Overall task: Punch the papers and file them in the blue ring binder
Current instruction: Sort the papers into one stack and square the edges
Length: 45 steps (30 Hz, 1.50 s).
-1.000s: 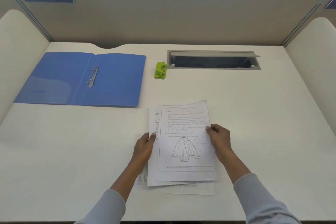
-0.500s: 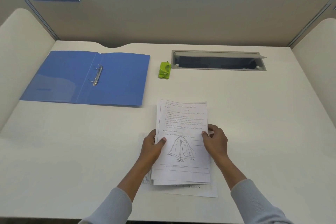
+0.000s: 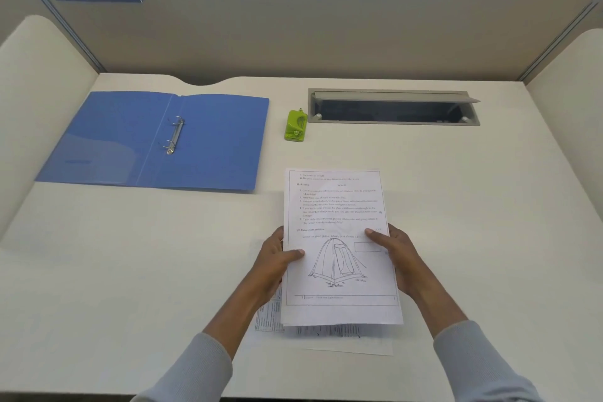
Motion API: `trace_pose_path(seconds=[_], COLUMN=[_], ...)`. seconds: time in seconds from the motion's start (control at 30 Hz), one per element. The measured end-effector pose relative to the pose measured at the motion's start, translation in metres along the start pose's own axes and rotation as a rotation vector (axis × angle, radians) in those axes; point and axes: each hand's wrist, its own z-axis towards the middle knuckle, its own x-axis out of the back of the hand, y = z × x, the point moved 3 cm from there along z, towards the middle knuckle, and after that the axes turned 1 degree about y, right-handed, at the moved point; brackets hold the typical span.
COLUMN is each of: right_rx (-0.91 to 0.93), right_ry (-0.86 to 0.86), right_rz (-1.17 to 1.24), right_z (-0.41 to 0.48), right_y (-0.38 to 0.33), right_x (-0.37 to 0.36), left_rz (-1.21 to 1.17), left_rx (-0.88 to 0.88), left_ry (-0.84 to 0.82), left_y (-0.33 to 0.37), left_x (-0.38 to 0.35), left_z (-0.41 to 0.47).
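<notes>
Item 1. Blue ring binder: far left of the worktop, lying open and flat. Its metal rings run along the spine, pointing away from the person. Whether the rings are open or closed is too small to tell.

Item 2. Hole punch: green and small, just right of the binder's right cover and beside the left end of a recessed cable slot. No hand touches it.

Item 3. Left hand: grips the left edge of the papers, thumb on the top sheet and fingers underneath.

Item 4. Papers: a stack at centre, nearest the person, with a tent drawing on the top sheet. The long axis runs away from the person, roughly parallel to the binder's spine. The stack is held between both hands. More sheets lie skewed on the worktop beneath its near edge.

Item 5. Right hand: grips the right edge of the papers, thumb on top and fingers below.

Bearing for the next move: the punch lies ahead and slightly left of the stack, nearer the left hand. The binder lies farther left. Judged stage: the sheets are being squared and nothing is punched yet. The edge to be punched should probably be the stack's long left side, which already faces the rings.
</notes>
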Motion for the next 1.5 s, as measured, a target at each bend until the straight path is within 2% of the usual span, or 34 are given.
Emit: trace_pose_path(seconds=[0.17,0.27,0.37,0.4,0.47,0.53,0.6,0.83,1.13,1.37,1.5], right_rx=[0.009,0.012,0.020,0.021,0.019,0.014,0.009,0.005,0.003,0.012,0.024], right_ry=[0.051,0.062,0.073,0.078,0.088,0.102,0.118,0.151,0.180,0.200,0.215], right_rz=[-0.062,-0.065,-0.059,-0.057,-0.055,-0.056,-0.055,-0.079,-0.104,-0.109,-0.100], right_z=[0.006,0.006,0.006,0.007,0.007,0.009,0.010,0.012,0.012,0.011,0.010], right_y=[0.006,0.007,0.007,0.007,0.008,0.009,0.011,0.021,0.033,0.033,0.031], right_x=[0.003,0.006,0.010,0.011,0.014,0.016,0.019,0.022,0.024,0.024,0.023], left_rz=[0.169,0.278,0.617,0.763,1.004,1.138,1.210,1.162,1.108,0.815,0.647], left_rx=[-0.072,-0.149,-0.263,-0.232,-0.061,0.076,0.118,0.098,0.174,0.069,0.070], left_ry=[0.118,0.304,0.548,0.583,0.580,0.532,0.504,0.531,0.568,0.519,0.538], left_y=[0.001,0.009,0.010,0.008,0.002,-0.002,-0.005,-0.014,-0.007,-0.008,0.002], left_x=[-0.002,0.000,0.013,0.018,0.026,0.030,0.028,0.025,0.038,0.043,0.052], left_z=[-0.001,-0.005,-0.003,0.000,0.002,0.000,-0.004,-0.006,0.004,0.000,-0.005])
